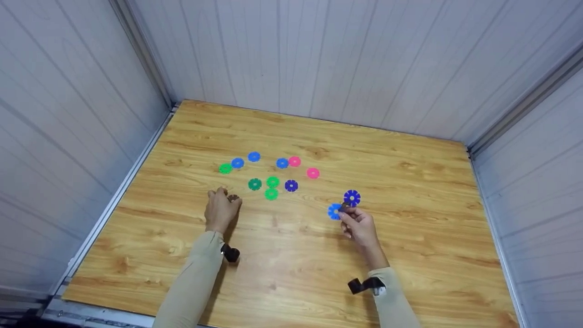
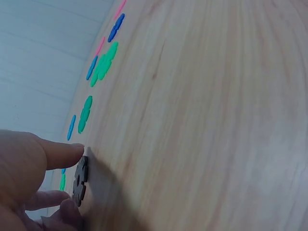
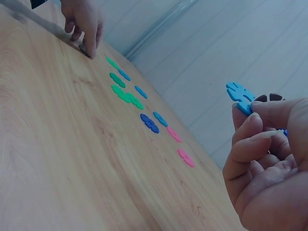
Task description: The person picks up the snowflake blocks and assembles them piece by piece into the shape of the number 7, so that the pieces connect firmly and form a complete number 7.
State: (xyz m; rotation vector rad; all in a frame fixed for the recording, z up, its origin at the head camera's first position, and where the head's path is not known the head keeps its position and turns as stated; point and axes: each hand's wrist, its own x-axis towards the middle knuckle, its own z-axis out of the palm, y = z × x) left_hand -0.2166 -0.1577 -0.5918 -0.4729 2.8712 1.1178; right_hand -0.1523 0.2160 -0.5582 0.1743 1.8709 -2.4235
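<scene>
My left hand (image 1: 221,211) is low over the wooden table, thumb and fingers curled about the edges of a dark brown notched disc (image 1: 233,197). In the left wrist view that disc (image 2: 81,180) shows between the thumb and the other fingers. Raised at the right, my right hand (image 1: 360,228) pinches a light blue disc (image 1: 334,211) between thumb and fingers. A dark disc (image 1: 345,206) and a dark blue disc (image 1: 352,197) adjoin it, partly overlapping. The right wrist view shows the light blue disc (image 3: 239,96) beside a dark brown one (image 3: 269,97).
Across the middle of the table (image 1: 291,273) lie several loose discs, among them a green one (image 1: 271,194), a dark blue one (image 1: 291,185), a pink one (image 1: 313,173) and a blue one (image 1: 254,156). Panelled walls (image 1: 300,59) stand at the back and both sides.
</scene>
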